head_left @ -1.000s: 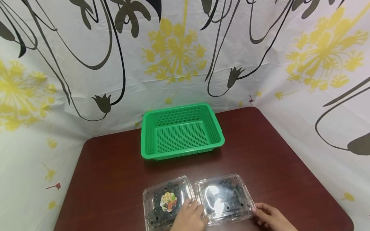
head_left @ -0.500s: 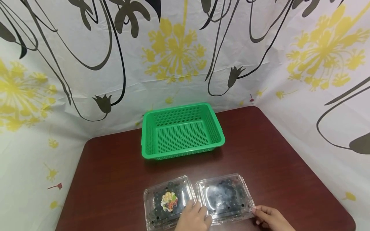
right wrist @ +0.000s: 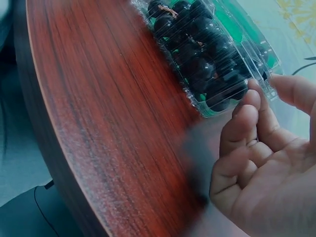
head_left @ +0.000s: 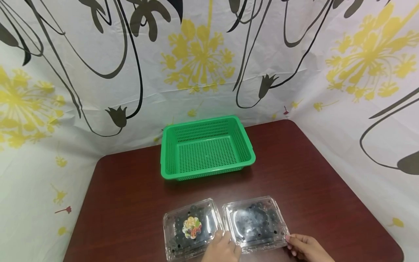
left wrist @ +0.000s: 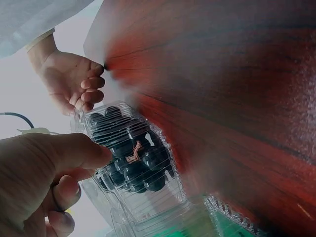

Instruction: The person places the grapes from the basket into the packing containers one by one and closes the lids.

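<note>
Two clear plastic clamshell boxes of dark grapes lie side by side near the front of the table. A colourful fruit sticker (head_left: 192,227) marks the lid of the left grape box (head_left: 173,218). My right hand (head_left: 306,246) pinches the near right corner of the right grape box (head_left: 255,220) between thumb and fingers. My left hand (head_left: 222,250) is at that box's near left corner, overlapping the left box's edge in the head view. In the left wrist view its thumb (left wrist: 94,150) lies at the box rim, with fingers curled underneath. Round grapes (left wrist: 133,170) and a brown stem show through the side.
Behind the boxes, a green plastic basket (head_left: 207,170) with slotted walls stands at the back of the dark red-brown table (head_left: 127,203). A white patterned cloth (head_left: 199,105) hangs round the back and sides.
My left hand has shifted slightly right along the boxes' near edges. My right hand keeps its pinch on the corner. The glare on the right box's lid has faded.
</note>
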`<control>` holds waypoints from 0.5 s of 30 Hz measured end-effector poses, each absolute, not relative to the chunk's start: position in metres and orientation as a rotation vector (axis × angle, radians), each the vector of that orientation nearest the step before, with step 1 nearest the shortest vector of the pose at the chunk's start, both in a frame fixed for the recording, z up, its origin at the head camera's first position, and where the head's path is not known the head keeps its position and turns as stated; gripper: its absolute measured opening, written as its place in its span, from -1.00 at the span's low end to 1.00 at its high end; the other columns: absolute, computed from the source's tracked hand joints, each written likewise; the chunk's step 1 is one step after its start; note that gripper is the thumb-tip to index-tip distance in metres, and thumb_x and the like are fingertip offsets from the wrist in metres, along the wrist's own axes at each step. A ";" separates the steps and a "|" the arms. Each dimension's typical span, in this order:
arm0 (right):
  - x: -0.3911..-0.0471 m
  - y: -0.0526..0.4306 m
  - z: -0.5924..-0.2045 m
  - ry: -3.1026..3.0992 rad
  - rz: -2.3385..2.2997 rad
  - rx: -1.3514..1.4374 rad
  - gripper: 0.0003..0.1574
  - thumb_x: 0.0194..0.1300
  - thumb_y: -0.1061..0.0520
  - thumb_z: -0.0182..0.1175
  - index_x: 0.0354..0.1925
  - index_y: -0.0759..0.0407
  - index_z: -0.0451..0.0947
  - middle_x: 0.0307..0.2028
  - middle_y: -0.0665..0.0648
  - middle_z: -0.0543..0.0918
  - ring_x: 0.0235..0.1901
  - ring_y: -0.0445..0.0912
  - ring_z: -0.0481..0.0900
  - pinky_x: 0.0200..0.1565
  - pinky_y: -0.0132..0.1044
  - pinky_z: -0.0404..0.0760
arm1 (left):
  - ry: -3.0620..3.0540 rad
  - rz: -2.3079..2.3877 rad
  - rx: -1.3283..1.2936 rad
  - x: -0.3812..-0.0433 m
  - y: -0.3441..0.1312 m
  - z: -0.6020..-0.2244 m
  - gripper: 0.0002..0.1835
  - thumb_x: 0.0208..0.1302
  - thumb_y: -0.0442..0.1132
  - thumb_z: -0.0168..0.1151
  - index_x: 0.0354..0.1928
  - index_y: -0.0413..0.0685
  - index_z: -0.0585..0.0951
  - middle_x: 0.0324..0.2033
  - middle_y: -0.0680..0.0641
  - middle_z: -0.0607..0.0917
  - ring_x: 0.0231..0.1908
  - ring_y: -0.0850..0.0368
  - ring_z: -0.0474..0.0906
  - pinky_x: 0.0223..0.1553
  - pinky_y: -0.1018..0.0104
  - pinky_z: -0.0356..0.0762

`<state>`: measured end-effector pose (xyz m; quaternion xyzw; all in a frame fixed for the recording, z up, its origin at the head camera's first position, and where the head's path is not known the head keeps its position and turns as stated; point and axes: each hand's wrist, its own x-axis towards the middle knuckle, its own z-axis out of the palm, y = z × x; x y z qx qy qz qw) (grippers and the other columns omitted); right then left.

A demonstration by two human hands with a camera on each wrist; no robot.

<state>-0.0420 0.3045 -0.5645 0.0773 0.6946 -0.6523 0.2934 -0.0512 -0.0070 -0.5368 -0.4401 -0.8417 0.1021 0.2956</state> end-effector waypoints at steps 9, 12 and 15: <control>-0.041 0.303 -0.567 1.787 -1.734 0.271 -0.61 0.42 -0.11 0.03 -0.45 0.09 0.45 -0.61 -0.10 0.43 -0.66 -0.26 0.25 -0.56 -0.40 0.27 | -2.138 0.217 -1.222 -0.060 -0.007 -0.538 -0.80 0.01 0.04 0.11 -0.68 0.23 0.51 -0.79 0.24 0.49 -0.56 0.26 0.28 -0.24 0.32 0.27; -0.043 0.302 -0.567 1.838 -1.718 0.268 -0.60 0.41 -0.11 0.05 -0.46 0.12 0.44 -0.62 -0.08 0.42 -0.68 -0.25 0.22 -0.59 -0.38 0.25 | -2.124 0.218 -1.236 -0.062 -0.006 -0.539 -0.80 0.00 0.02 0.11 -0.69 0.24 0.49 -0.82 0.25 0.46 -0.59 0.26 0.24 -0.28 0.32 0.23; -0.044 0.301 -0.567 1.902 -1.692 0.269 -0.60 0.40 -0.09 0.06 -0.49 0.12 0.42 -0.63 -0.06 0.41 -0.70 -0.26 0.21 -0.61 -0.38 0.25 | -2.125 0.201 -1.227 -0.064 -0.004 -0.540 -0.80 -0.02 0.02 0.14 -0.71 0.25 0.48 -0.86 0.25 0.42 -0.62 0.25 0.20 -0.29 0.31 0.20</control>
